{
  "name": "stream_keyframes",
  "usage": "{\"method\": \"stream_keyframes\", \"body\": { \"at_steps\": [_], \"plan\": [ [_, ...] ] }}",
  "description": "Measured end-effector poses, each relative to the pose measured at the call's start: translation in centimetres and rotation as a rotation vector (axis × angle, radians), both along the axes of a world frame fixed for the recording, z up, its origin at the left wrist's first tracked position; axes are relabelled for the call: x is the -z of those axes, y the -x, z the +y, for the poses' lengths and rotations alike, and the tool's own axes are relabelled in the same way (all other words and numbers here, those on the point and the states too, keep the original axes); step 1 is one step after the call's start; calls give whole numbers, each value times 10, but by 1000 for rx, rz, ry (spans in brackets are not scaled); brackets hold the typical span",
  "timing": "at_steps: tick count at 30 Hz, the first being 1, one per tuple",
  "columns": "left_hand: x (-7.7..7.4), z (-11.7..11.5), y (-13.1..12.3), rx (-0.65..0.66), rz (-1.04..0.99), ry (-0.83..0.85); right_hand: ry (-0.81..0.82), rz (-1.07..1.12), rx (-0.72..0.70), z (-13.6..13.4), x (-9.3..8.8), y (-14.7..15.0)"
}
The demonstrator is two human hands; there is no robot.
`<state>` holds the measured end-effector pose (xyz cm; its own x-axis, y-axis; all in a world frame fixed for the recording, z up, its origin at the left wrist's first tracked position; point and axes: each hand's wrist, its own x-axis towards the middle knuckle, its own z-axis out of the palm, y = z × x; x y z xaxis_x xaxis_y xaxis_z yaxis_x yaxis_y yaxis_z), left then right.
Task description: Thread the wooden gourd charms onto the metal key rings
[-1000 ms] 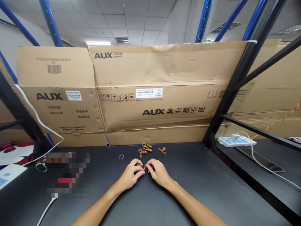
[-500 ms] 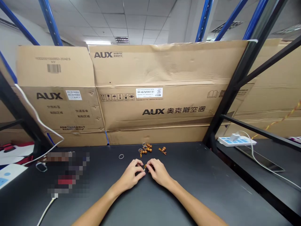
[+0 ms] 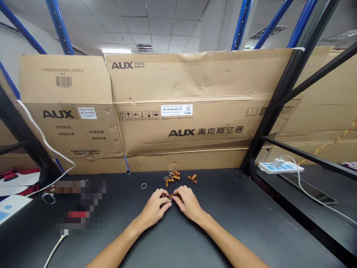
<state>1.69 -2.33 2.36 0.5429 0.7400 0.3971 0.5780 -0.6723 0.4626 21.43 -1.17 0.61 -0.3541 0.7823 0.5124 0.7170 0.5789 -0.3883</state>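
My left hand (image 3: 156, 205) is closed in a pinch near the middle of the black table, with a sliver of a silver key ring (image 3: 171, 200) showing at its fingertips. Facing it, my right hand (image 3: 187, 203) pinches a brown beaded cord charm (image 3: 172, 196), whose beads are mostly hidden under the fingers. The two sets of fingertips almost meet, and cord and ring come together between them. Just beyond the hands lies a cluster of beaded charms with rings (image 3: 173, 177). A single charm (image 3: 193, 178) rests to the right of it, and a loose key ring (image 3: 143, 185) to the left.
Cardboard boxes (image 3: 184, 85) form a wall behind the black table (image 3: 173, 238). A black metal frame post (image 3: 267, 115) rises on the right, with a power strip (image 3: 280, 167) beyond it. White cables and a blurred-out patch occupy the left side.
Both hands stay nearly in place with slight finger movement. The cord between the fingertips has shifted, and more of the brown charm shows under my right fingers.
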Motion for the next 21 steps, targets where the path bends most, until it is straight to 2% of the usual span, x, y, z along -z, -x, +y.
{"method": "stream_keyframes", "body": {
  "at_steps": [4,6,9,11,14,21],
  "plan": [
    [1,1,2,-159,41,-51,-69,36,64,-2,-9,-6],
    [-1,1,2,-173,93,-74,-25,-13,-42,-4,-11,-8],
    [-5,0,3,-89,184,-96,21,-111,-167,-5,-10,-7],
    [-5,0,5,-51,196,-105,18,-135,-122,-4,-8,-6],
    [0,5,10,-92,178,-121,39,-140,-28,1,-4,-8],
    [19,23,23,-374,212,-151,146,-191,90,10,2,-21]
  ]
}}
